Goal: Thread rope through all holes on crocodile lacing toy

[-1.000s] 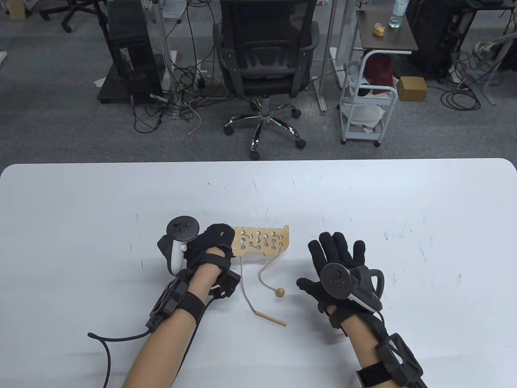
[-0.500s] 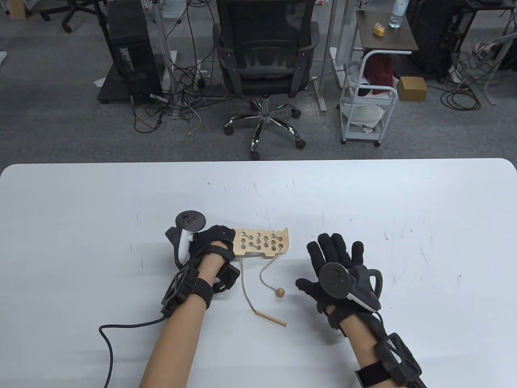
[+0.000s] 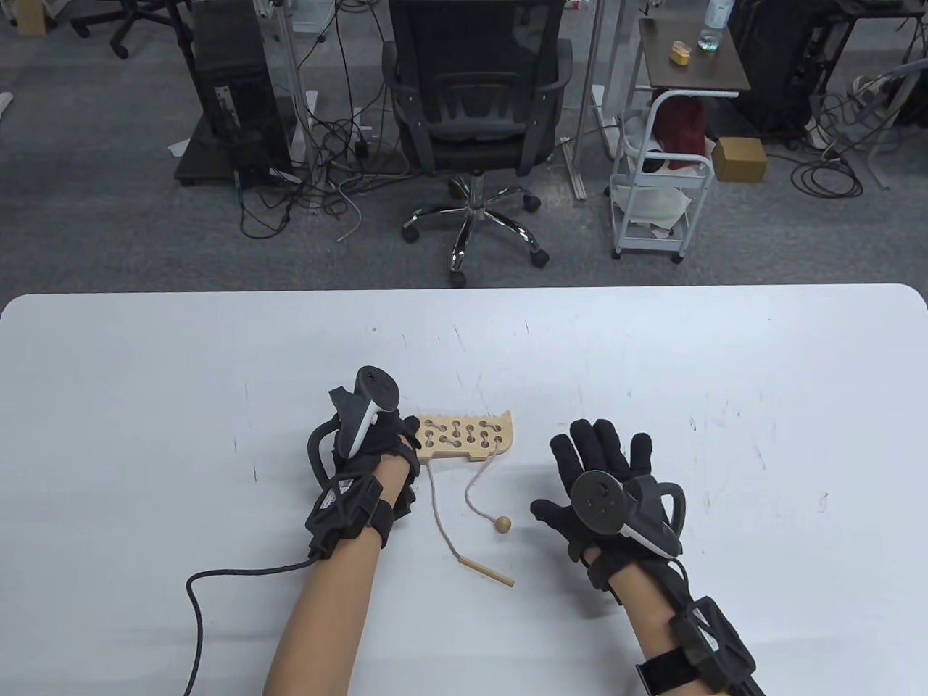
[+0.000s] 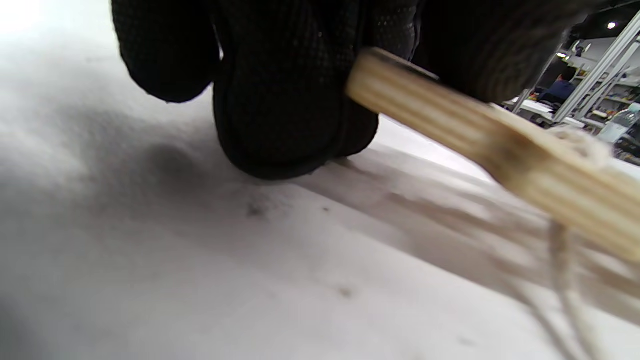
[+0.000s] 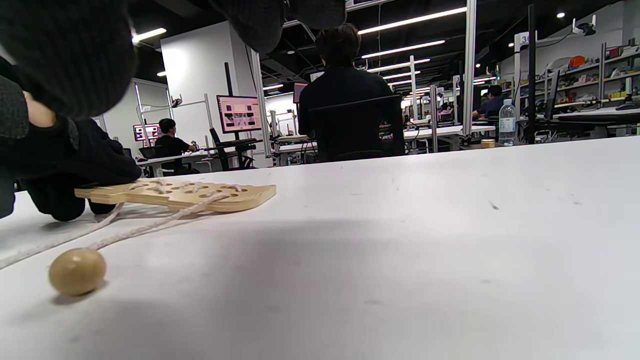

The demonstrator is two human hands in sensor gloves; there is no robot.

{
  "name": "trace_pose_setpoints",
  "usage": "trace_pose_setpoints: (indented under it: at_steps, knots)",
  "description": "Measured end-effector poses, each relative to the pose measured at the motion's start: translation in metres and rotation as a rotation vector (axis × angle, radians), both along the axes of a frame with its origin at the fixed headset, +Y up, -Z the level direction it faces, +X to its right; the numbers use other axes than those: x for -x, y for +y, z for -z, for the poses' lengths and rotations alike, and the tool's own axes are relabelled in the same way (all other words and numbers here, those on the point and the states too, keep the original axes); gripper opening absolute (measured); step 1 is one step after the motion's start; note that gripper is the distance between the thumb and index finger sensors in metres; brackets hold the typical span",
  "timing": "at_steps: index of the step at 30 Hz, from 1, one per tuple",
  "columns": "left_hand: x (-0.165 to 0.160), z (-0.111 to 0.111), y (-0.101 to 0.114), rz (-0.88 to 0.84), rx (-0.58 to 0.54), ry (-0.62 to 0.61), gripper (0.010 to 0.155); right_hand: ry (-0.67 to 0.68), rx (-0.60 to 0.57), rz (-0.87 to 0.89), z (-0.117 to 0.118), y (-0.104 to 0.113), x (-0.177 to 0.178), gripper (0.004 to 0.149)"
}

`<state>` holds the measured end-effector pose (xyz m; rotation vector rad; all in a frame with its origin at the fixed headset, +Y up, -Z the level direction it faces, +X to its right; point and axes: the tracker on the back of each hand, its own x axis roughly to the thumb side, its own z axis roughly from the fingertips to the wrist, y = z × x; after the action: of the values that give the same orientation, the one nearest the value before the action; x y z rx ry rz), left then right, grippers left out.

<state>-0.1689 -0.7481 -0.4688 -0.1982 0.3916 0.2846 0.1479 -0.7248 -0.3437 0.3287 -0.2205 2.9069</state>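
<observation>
Table view showed us the left hand (image 3: 377, 442) gripping the nine o'clock end of the wooden crocodile lacing toy (image 3: 467, 436), lifted slightly off the white table (image 3: 145, 406). Our right hand (image 3: 602, 471) lay flat with fingers spread at three o'clock. The rope (image 3: 438, 511) trailed toward six o'clock, ending at a wooden needle (image 3: 487, 571) and bead (image 3: 501, 524).

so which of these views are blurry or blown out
Left wrist view: the wooden toy and rope are soft and out of focus, with a blown-out top left corner. Right wrist view: sharp on the bead. Table view: evenly lit, sharp.
</observation>
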Motion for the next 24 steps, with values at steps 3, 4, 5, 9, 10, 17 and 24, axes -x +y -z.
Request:
trace_pose_setpoints:
  at_steps: [3,4,5,9,10,17,24]
  knots:
    - [-0.001,-0.001,0.005,0.110,-0.032,-0.004,0.063,-0.007,0.011,0.000,0.001,-0.002,-0.002,0.087]
    - [0.000,-0.003,0.007,0.126,-0.052,-0.010,0.063,-0.010,0.013,-0.001,0.001,-0.002,-0.002,0.087]
    - [0.002,-0.005,0.008,0.132,-0.075,-0.014,0.063,-0.014,0.013,-0.004,0.002,-0.002,-0.003,0.087]
    - [0.005,-0.015,0.018,0.162,-0.102,-0.068,0.065,-0.016,0.037,-0.011,0.002,-0.004,-0.005,0.087]
    - [0.007,-0.021,0.024,0.183,-0.124,-0.098,0.065,-0.020,0.043,-0.016,0.003,-0.004,-0.007,0.087]
    - [0.029,-0.057,0.052,0.159,-0.198,-0.153,0.075,-0.029,0.039,-0.021,0.000,-0.002,-0.009,0.088]
    - [0.055,-0.099,0.060,0.117,-0.221,-0.202,0.079,-0.024,0.044,-0.033,-0.003,-0.001,-0.008,0.088]
